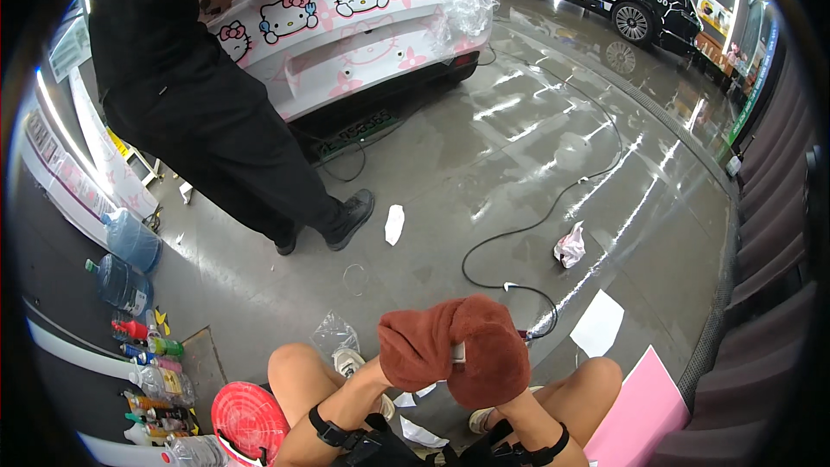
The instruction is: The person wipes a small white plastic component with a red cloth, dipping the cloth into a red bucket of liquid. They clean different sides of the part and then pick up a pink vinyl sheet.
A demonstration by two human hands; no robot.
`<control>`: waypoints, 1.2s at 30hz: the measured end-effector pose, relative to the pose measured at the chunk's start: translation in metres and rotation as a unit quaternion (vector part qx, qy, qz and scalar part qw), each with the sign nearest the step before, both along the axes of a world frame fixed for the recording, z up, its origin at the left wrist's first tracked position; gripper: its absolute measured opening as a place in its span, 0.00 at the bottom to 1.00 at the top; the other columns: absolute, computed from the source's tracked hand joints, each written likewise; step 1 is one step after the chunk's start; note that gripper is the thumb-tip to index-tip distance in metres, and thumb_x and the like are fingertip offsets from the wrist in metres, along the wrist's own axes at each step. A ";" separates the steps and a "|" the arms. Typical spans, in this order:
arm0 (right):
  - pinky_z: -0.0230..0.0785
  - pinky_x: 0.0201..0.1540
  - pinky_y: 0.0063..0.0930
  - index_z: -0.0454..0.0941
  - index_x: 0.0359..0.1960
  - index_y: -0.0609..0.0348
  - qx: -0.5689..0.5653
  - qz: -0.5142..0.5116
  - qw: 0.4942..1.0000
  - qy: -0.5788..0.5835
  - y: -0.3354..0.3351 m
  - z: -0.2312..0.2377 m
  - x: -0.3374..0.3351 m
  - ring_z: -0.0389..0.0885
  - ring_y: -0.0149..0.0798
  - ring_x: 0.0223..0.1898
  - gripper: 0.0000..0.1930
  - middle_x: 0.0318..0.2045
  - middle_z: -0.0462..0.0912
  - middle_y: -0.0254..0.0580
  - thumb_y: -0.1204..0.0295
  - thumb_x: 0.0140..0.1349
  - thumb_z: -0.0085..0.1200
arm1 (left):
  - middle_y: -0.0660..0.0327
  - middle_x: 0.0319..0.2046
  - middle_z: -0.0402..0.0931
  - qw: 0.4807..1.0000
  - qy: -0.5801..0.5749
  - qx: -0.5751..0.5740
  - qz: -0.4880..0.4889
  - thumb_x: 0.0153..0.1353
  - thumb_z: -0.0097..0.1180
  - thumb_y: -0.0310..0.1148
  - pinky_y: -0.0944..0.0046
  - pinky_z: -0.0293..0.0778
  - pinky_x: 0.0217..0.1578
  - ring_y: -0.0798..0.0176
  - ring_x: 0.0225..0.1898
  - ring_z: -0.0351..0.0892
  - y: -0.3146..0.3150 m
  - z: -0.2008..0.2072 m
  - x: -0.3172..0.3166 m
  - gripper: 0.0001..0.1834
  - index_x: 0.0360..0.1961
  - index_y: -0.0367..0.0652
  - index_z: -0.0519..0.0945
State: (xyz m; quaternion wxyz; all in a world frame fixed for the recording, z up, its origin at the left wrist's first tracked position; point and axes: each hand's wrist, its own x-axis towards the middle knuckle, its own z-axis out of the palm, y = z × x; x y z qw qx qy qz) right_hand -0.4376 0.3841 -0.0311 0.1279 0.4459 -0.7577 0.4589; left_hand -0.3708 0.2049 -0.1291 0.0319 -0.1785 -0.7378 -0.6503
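A thick brown towel (484, 337) is bunched up in front of me, above the floor between my knees. It covers both my hands, so the fingers are hidden. My left hand (379, 374) goes into its left end, and my right hand (516, 406) sits under the rounder right part; both hold the towel up. A small pale piece (458, 352) shows in the fold between them; I cannot tell whether it is a label or something held. Below the towel, scraps of white paper (422, 432) lie on the floor between my shoes.
A round red stool (251, 419) stands by my left knee, near several bottles (164, 380). A pink board (644, 411) and white sheet (598, 324) lie at right. A black cable (510, 232) crosses the floor. Ahead, a person (216, 112) stands at a white-and-pink car (363, 35).
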 end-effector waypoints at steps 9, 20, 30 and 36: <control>0.76 0.46 0.39 0.75 0.44 0.65 -0.108 0.061 0.992 0.021 -0.004 -0.013 -0.003 0.83 0.54 0.44 0.14 0.43 0.82 0.53 0.81 0.54 0.51 | 0.50 0.60 0.68 0.993 -0.022 -0.084 0.075 0.57 0.60 0.36 0.58 0.68 0.56 0.52 0.58 0.71 0.016 0.026 0.002 0.35 0.65 0.38 0.63; 0.76 0.50 0.42 0.75 0.48 0.65 -0.075 0.057 0.995 0.026 -0.021 -0.016 0.012 0.81 0.52 0.50 0.21 0.50 0.80 0.52 0.73 0.51 0.59 | 0.48 0.57 0.69 0.861 -0.038 -0.389 0.325 0.54 0.63 0.42 0.55 0.73 0.49 0.51 0.53 0.76 0.027 0.037 0.012 0.35 0.61 0.39 0.67; 0.73 0.49 0.35 0.70 0.54 0.63 0.105 0.115 0.986 -0.060 -0.027 0.007 0.003 0.78 0.51 0.48 0.25 0.45 0.78 0.50 0.70 0.53 0.59 | 0.51 0.38 0.80 0.901 -0.032 -0.291 0.319 0.42 0.69 0.41 0.52 0.76 0.40 0.43 0.40 0.81 0.022 0.083 0.006 0.38 0.54 0.39 0.69; 0.72 0.52 0.32 0.71 0.54 0.62 0.014 0.122 0.982 -0.146 -0.038 0.006 0.000 0.79 0.49 0.52 0.22 0.51 0.78 0.48 0.77 0.56 0.57 | 0.53 0.37 0.80 0.840 -0.037 -0.389 0.376 0.41 0.69 0.36 0.53 0.78 0.35 0.45 0.39 0.83 0.027 0.087 0.002 0.31 0.48 0.38 0.74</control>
